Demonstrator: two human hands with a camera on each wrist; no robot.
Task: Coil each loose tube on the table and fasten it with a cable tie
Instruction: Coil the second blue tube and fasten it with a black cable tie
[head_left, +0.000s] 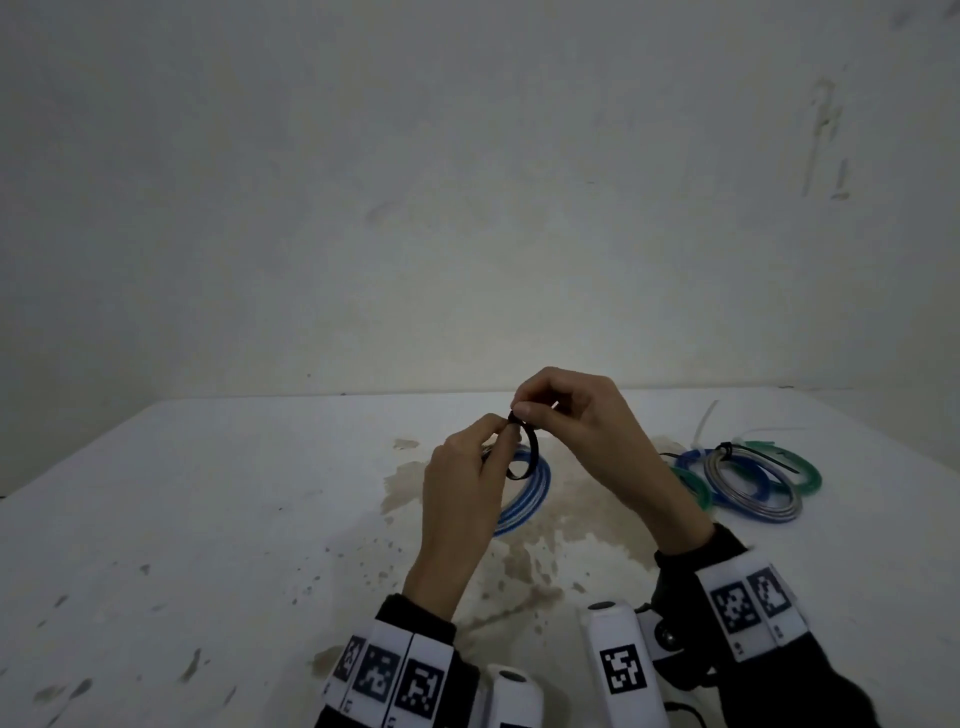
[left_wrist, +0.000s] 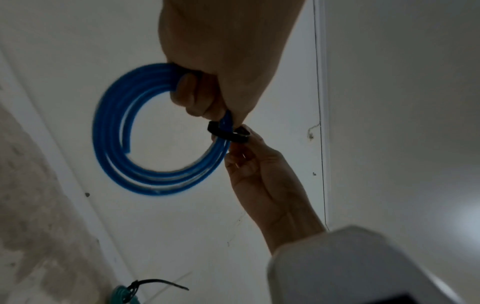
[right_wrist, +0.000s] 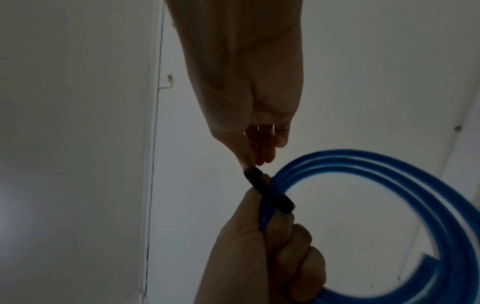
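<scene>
A blue tube coil (head_left: 527, 496) is held up over the white table (head_left: 208, 519). My left hand (head_left: 498, 431) grips the coil's strands together; in the left wrist view the left hand (left_wrist: 205, 98) comes in from the top, closed round the blue tube coil (left_wrist: 114, 144). A black cable tie (head_left: 525, 451) is looped around the strands. My right hand (head_left: 522, 410) pinches the tie's end between thumb and forefinger. In the right wrist view the right hand (right_wrist: 255, 164) holds the black cable tie (right_wrist: 270, 192) just above the left hand (right_wrist: 275, 246). The tie's lock is hidden by fingers.
A pile of tied coils (head_left: 753, 483), green, blue and grey, lies at the right of the table, one with a black tie tail sticking out. Pale loose tube or ties (head_left: 709, 418) lie behind it. A brown stain (head_left: 519, 551) marks the middle. A wall stands behind.
</scene>
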